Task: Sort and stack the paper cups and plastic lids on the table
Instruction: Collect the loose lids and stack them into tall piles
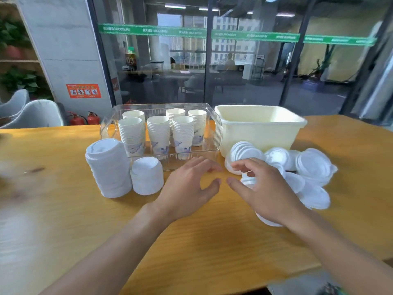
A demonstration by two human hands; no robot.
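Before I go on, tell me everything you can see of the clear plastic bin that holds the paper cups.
The clear plastic bin is a see-through rectangular tray with ribbed walls and a rolled rim, standing upright on the wooden table. Six stacks of white paper cups stand in it mouth up, in two rows of three; the bottom cups show blue print. The cream tub stands right beside its right end, and two stacks of white lids stand at its front left corner. Neither hand touches it.

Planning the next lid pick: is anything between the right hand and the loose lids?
Nothing visible. The right hand hangs over the loose lids, fingers already at the nearest ones. The cream tub stands behind the pile, out of the way.
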